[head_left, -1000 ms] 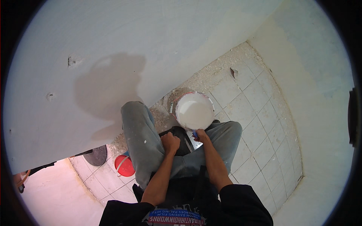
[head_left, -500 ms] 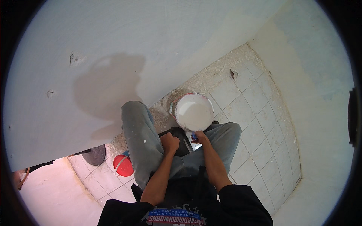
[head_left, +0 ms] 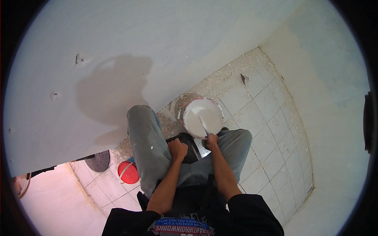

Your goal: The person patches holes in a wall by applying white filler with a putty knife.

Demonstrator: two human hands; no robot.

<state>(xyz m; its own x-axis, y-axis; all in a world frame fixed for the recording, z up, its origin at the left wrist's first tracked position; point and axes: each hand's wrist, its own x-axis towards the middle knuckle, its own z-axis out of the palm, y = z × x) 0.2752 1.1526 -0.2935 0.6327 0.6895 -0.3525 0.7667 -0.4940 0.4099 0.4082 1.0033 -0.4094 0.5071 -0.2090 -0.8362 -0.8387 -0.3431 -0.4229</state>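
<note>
Between my knees stands a bucket [head_left: 180, 114] of white, creamy liquid. My right hand [head_left: 212, 141] is closed round the blue handle of a slim, white-coated tool [head_left: 203, 123] at the bucket's near rim. The tool slants into the bucket, its far end in or over the white liquid; what kind of tool it is I cannot make out. My left hand [head_left: 178, 150] is a fist near my left knee, beside a black object [head_left: 190, 146] lying between my legs. Whatever that fist may hold is hidden.
A pale wall [head_left: 110, 35] rises close on the left, another [head_left: 334, 118] on the right. White floor tiles [head_left: 256, 114] lie between them, with rubble along the wall's foot and a small shard [head_left: 244, 79]. A red bucket [head_left: 129, 173] and a dark round object [head_left: 98, 161] stand behind left.
My right hand has swung the tool from beside the bucket's near rim up and over, so it now reaches into the bucket. My left hand has hardly moved.
</note>
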